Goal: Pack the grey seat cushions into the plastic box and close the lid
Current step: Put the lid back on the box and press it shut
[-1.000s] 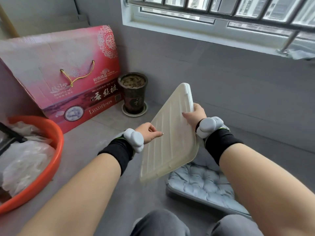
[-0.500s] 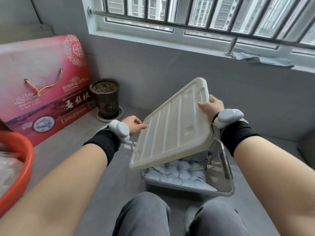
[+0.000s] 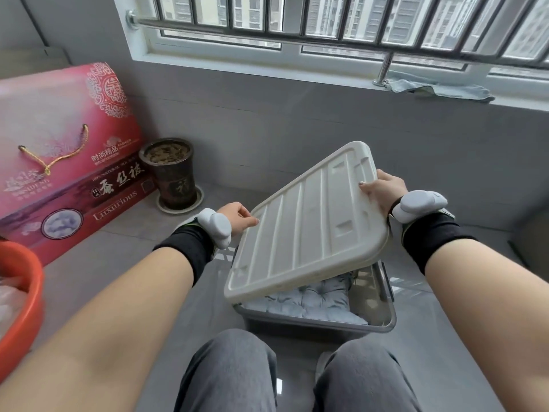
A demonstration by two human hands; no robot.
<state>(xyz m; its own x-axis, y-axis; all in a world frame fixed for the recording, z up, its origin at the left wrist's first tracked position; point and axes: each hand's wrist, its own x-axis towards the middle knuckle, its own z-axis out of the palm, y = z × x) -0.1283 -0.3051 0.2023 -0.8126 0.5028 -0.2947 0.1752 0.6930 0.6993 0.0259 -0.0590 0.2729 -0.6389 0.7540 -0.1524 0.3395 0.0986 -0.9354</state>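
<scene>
A white ribbed lid point(image 3: 309, 230) hangs tilted over the clear plastic box point(image 3: 383, 319), its near left corner low above the box's front rim and its far right side raised. My left hand point(image 3: 237, 217) grips the lid's left edge. My right hand point(image 3: 383, 190) grips its right edge. Grey tufted seat cushions point(image 3: 312, 301) lie inside the box and show under the lid. The box stands on the grey floor just beyond my knees. Most of the box's far half is hidden by the lid.
A red gift box point(image 3: 65, 162) stands at the left wall, with a dark plant pot point(image 3: 170, 173) beside it. An orange basin point(image 3: 20, 301) holding plastic bags sits at the far left. A barred window point(image 3: 326, 22) and a cloth point(image 3: 439, 90) on the sill lie beyond.
The lid has swung from steeply upright to a flatter tilt and come down over the box. My view has shifted so the box lies centred in front of me.
</scene>
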